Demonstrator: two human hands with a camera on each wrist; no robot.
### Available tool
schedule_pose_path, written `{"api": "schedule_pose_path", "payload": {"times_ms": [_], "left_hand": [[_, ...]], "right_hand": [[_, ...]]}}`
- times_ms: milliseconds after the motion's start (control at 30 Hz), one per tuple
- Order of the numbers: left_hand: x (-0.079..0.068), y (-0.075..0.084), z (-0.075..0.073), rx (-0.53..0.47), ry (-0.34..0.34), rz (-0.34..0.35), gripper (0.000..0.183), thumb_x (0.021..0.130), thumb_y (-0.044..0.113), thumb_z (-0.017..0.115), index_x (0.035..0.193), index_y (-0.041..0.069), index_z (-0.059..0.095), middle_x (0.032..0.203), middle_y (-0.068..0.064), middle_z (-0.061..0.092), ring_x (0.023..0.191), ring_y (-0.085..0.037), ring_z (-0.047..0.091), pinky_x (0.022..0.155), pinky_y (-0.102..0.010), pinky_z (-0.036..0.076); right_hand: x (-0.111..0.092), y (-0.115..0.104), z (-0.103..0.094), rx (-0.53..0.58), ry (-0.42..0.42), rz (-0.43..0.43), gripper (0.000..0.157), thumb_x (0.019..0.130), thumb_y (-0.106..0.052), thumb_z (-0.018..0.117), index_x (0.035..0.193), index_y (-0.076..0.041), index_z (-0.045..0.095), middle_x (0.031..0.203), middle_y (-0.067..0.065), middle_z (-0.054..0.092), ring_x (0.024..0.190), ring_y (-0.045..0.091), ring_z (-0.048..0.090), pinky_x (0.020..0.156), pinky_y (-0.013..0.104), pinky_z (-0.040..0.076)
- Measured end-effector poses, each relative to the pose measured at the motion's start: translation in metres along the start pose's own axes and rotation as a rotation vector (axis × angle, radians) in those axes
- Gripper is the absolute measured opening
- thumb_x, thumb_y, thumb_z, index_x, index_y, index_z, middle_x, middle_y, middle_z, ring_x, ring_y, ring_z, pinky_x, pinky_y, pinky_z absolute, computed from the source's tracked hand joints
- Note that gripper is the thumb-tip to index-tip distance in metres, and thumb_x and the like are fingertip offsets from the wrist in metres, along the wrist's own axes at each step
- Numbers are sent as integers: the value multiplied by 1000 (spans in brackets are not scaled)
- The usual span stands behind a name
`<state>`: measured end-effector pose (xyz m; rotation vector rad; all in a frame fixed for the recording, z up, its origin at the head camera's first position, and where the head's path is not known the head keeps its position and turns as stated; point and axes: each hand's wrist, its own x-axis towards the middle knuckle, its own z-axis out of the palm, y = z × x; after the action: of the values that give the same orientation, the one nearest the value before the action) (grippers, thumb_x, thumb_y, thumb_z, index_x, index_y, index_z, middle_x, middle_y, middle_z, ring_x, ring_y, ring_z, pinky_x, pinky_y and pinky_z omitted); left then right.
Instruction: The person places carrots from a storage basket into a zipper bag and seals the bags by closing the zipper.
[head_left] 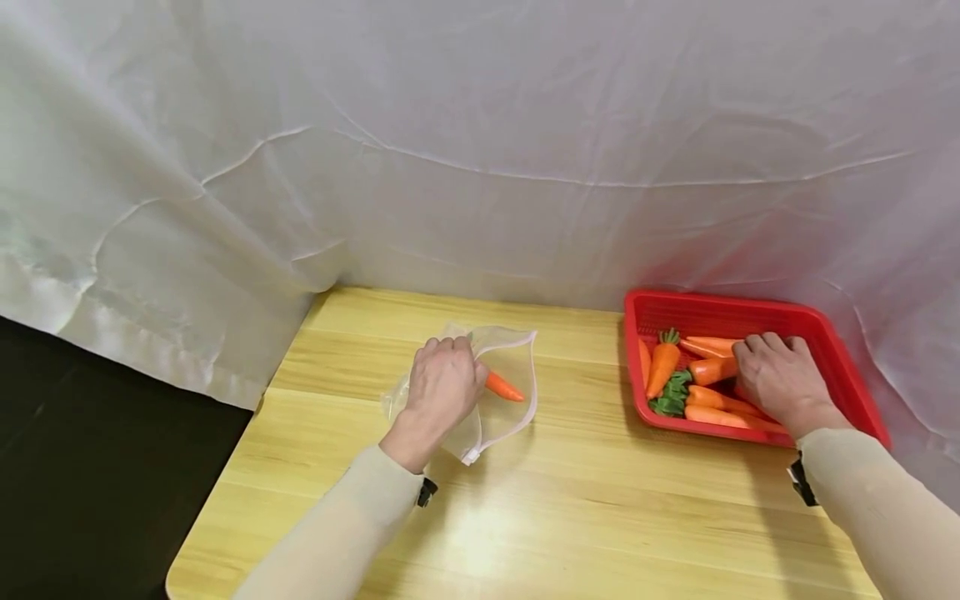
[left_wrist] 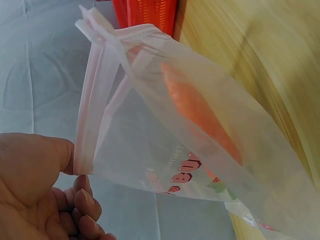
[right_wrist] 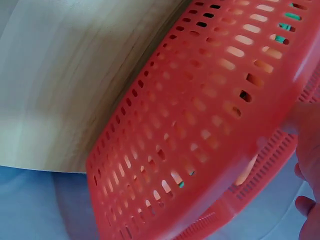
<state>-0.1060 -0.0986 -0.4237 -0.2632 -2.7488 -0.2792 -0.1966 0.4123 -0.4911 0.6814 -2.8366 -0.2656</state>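
My left hand point(head_left: 442, 379) pinches the top edge of a clear zip bag point(left_wrist: 135, 120) between thumb and curled fingers. The bag has pinkish zip strips, strawberry prints and a gaping mouth toward the right in the head view. One orange carrot point(head_left: 504, 387) lies inside it, blurred through the plastic in the left wrist view. My right hand point(head_left: 783, 379) reaches down into a red plastic basket point(head_left: 855, 392), over several carrots point(head_left: 663, 367), some with green tops. Its fingertips are hidden there, so a grip on any carrot cannot be made out.
Both the bag and the basket stand on a light wooden table point(head_left: 600, 517). Behind the table hangs a pale grey cloth point(head_left: 480, 225). Past the left table edge lies a dark area point(head_left: 97, 475). The basket has slotted walls and a raised rim.
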Motion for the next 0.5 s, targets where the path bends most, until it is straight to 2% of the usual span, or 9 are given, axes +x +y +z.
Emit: {"api": "schedule_pose_path", "payload": {"times_ms": [267,500], "left_hand": [[-1,-1,3,-5,11,-7,24,89,13,64,69,10,51,61,-1,45,61,-22,45,60,-33,41],[0,-1,4,2,-3,1,22,89,13,63,70,10,52,62,0,46,62,-21,45,61,-32,41]], "right_hand": [[3,4,8,-11,-23,-14,22,83,-7,71,95,-1,53,93,16,57,98,42,53,84,62,39],[0,10,16,-1,-88,8,39,79,-11,76,109,4,55,106,23,60,108,47,53,96,72,37]]}}
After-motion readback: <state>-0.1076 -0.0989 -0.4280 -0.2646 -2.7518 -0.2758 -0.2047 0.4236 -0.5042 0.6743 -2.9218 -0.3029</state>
